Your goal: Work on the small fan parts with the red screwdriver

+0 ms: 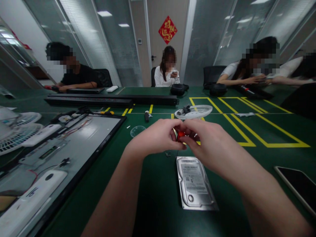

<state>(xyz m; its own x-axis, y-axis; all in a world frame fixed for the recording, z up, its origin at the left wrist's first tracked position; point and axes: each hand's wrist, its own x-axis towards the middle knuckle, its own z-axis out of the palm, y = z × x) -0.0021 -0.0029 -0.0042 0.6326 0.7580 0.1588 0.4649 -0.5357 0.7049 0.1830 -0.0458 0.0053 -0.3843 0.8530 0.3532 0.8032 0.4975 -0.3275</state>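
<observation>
Both hands meet in front of me, just above the far end of a silver hard drive (pixel 195 184) that lies label up on the green table. Between the fingertips is a small red object (pixel 181 134), mostly hidden by the fingers, so its kind does not show. My right hand (pixel 204 131) pinches it between thumb and fingers. Closed around its other side, my left hand (pixel 160 135) has its fingertips touching those of the right. A few tiny screws (pixel 168 154) lie on the table below my left hand.
At left lies an opened flat panel (pixel 98 131) with wires and white parts. Farther off are a clear round dish (pixel 137 131), a white fan grille (pixel 197 111) and long black bars (pixel 111 100). A phone (pixel 298 187) lies at right. Several people sit around the table.
</observation>
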